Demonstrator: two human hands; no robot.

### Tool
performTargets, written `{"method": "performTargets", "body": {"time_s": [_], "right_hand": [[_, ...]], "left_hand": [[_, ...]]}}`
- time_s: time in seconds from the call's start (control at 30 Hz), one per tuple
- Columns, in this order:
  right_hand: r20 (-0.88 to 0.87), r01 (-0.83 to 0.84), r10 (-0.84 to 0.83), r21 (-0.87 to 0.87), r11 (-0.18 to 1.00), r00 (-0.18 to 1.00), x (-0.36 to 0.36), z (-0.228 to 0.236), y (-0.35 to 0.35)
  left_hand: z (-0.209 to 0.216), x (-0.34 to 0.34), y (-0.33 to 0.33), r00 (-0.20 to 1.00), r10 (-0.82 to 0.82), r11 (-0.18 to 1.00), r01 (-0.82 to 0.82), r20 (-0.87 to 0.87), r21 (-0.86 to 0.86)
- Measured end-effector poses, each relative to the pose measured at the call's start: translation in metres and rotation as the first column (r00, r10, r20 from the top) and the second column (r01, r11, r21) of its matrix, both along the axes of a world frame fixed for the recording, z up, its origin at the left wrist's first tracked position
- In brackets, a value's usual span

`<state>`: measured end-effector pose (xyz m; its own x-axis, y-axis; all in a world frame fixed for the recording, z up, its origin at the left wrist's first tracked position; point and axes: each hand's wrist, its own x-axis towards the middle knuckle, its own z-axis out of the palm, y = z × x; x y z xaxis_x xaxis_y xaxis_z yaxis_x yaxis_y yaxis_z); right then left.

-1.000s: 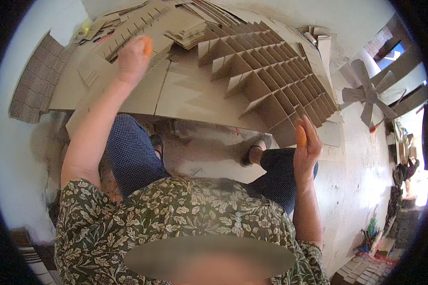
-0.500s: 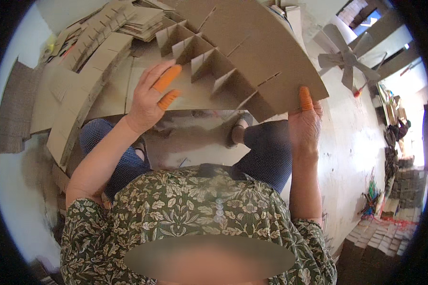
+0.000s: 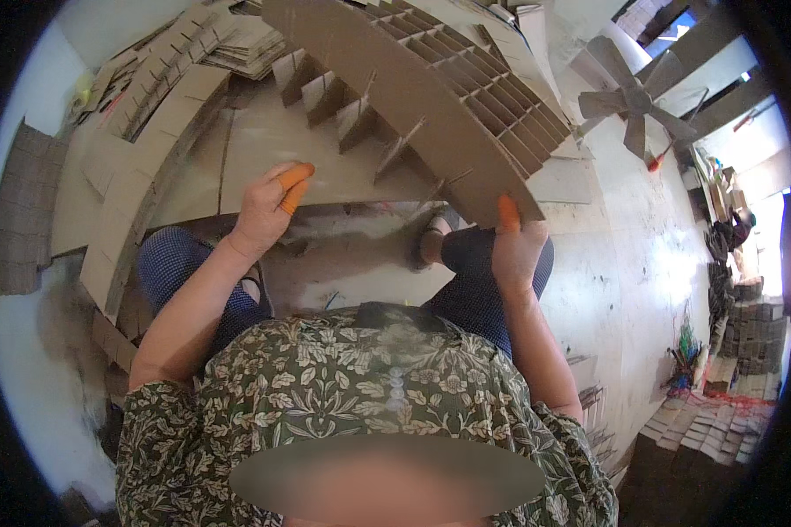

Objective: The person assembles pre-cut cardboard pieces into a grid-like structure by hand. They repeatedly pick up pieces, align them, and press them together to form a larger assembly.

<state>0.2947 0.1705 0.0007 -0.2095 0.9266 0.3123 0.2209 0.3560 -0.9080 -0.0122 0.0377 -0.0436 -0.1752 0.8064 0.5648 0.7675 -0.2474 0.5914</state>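
Observation:
My right hand (image 3: 518, 250) grips the near right end of a long slotted cardboard strip (image 3: 413, 92), its orange-covered thumb on the face. Several short cardboard cross-pieces (image 3: 356, 123) stick out of the strip's slots on the near side. Apart from the cardboard, my left hand (image 3: 268, 206) hovers to the left above the low worktable, its orange-covered fingers drawn together with nothing visible in them. Beyond the strip lies an assembled cardboard divider grid (image 3: 488, 88), partly hidden by it.
Slotted cardboard strips (image 3: 163, 75) and a stack of cardboard pieces (image 3: 246, 44) lie at the far left of the worktable (image 3: 264, 132). A fan (image 3: 633, 101) stands at the far right. Stacked cardboard (image 3: 712, 426) and coloured strings (image 3: 685, 356) are on the right.
My right hand has swung the strip left and nearer, tilting it so the divider grid behind shows. My left hand has drawn back slightly down and left, its fingers closing together.

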Motion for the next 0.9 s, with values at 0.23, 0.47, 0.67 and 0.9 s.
{"method": "performTargets", "body": {"time_s": [0.23,0.47,0.67,0.9], "right_hand": [[0.068,-0.057,0.057,-0.003,0.998,0.996,-0.008,-0.023,-0.005],[0.101,-0.064,0.056,0.073,0.995,0.993,-0.015,-0.001,-0.004],[0.237,-0.128,0.061,0.278,0.952,0.97,-0.016,0.016,0.004],[0.434,-0.291,0.093,0.416,0.861,0.896,-0.004,0.002,0.007]], "left_hand": [[0.005,0.001,0.0,0.998,0.045,0.999,-0.044,0.035,-0.015],[0.005,-0.003,0.003,0.998,0.034,0.999,-0.034,0.049,0.006],[0.007,0.004,0.003,0.992,0.036,0.997,-0.027,0.123,-0.072],[0.004,0.012,0.008,0.993,-0.019,0.996,0.03,0.118,-0.087]]}}
